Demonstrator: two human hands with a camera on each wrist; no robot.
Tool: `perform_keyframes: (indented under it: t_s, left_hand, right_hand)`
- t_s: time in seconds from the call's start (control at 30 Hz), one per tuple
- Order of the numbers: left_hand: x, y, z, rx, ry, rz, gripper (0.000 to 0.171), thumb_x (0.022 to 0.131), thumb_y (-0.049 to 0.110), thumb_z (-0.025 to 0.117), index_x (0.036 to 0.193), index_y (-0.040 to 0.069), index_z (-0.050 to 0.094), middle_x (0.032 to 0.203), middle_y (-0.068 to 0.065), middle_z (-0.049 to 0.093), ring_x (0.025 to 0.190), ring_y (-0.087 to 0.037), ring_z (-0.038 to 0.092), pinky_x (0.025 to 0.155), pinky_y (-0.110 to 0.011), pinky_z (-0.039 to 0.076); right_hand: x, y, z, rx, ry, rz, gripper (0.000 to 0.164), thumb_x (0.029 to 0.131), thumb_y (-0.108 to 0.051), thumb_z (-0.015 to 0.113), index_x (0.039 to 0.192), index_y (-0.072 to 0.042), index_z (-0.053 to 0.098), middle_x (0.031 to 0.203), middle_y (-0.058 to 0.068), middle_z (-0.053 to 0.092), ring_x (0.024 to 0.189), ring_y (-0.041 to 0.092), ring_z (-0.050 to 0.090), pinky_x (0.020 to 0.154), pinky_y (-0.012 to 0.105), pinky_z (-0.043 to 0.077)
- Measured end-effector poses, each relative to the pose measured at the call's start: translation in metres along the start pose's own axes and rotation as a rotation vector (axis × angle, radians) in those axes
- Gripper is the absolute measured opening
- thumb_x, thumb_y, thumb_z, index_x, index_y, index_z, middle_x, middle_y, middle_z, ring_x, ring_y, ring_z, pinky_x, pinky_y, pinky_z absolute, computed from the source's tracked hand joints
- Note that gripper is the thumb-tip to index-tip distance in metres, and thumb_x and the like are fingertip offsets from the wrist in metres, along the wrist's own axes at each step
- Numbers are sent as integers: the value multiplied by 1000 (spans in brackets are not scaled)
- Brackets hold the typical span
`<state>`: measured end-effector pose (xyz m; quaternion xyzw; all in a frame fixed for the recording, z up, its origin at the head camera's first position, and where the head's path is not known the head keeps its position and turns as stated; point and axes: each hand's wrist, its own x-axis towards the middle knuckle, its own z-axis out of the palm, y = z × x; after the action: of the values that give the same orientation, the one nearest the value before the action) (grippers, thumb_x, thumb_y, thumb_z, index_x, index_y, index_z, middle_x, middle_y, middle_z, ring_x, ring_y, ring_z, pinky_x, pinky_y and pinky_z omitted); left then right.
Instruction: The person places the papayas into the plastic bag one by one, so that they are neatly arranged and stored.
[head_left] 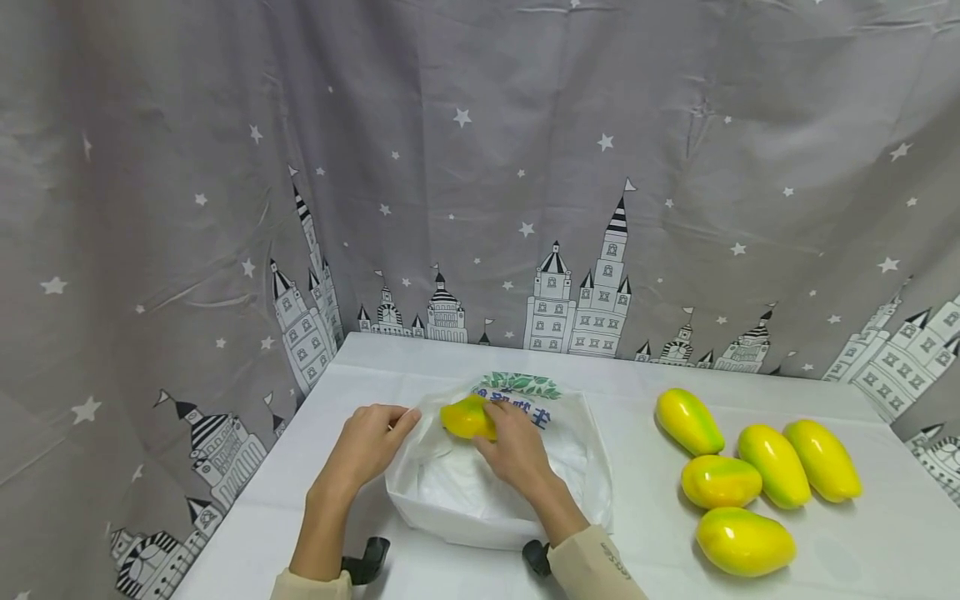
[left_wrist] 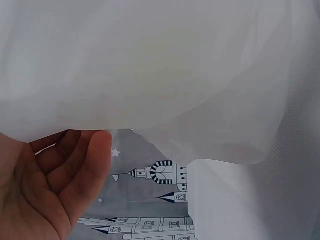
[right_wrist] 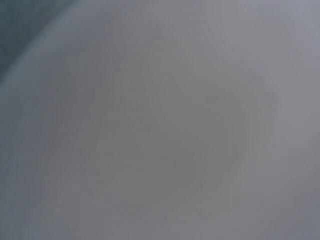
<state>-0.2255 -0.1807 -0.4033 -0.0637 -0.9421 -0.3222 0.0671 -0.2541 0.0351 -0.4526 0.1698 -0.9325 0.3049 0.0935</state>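
Note:
A white plastic bag [head_left: 465, 529] with green leaves and blue lettering stands spread wide on the table. My right hand [head_left: 513, 442] grips a yellow-green mango [head_left: 465, 418] inside the bag's mouth, near its far left part. At the left rim, my left hand [head_left: 375, 442] pinches the bag's edge between thumb and curled fingers; in the left wrist view those fingers [left_wrist: 82, 165] meet the rim of the white plastic [left_wrist: 150, 75]. The right wrist view is blurred by pale material close to the lens, so neither the hand nor the mango shows there.
Several mangoes lie on the table right of the bag, among them an upper one [head_left: 690, 421] and a front one [head_left: 746, 542]. The white-covered table [head_left: 637, 575] ends at a grey curtain [head_left: 480, 167] printed with castles and stars, behind and to the left.

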Motion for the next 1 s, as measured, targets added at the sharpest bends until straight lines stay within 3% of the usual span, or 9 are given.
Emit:
perform_keyframes:
  t_s: [0.43, 0.77, 1.0]
  left_hand:
    - [0, -1, -1, -3, 3, 10, 35, 100, 26, 57, 115, -2, 71, 106, -13, 72, 94, -26, 65, 84, -46, 53]
    - [0, 1, -1, 4, 7, 10, 36, 100, 26, 56, 116, -3, 70, 109, -15, 71, 100, -31, 65, 88, -48, 52]
    - [-1, 2, 0, -2, -6, -19, 35, 101, 26, 57, 117, -2, 70, 109, -13, 71, 95, -26, 65, 86, -45, 53]
  right_hand:
    - [-5, 2, -1, 58, 3, -26, 57, 88, -23, 72, 137, -1, 54, 139, 19, 52, 127, 36, 49, 107, 49, 37]
    - [-16, 1, -14, 107, 32, -78, 54, 88, -21, 74, 134, 0, 56, 138, 17, 55, 128, 34, 49, 107, 49, 37]
    - [-31, -1, -25, 109, 12, -82, 51, 88, -23, 74, 132, -1, 58, 138, 16, 55, 128, 34, 49, 106, 49, 39]
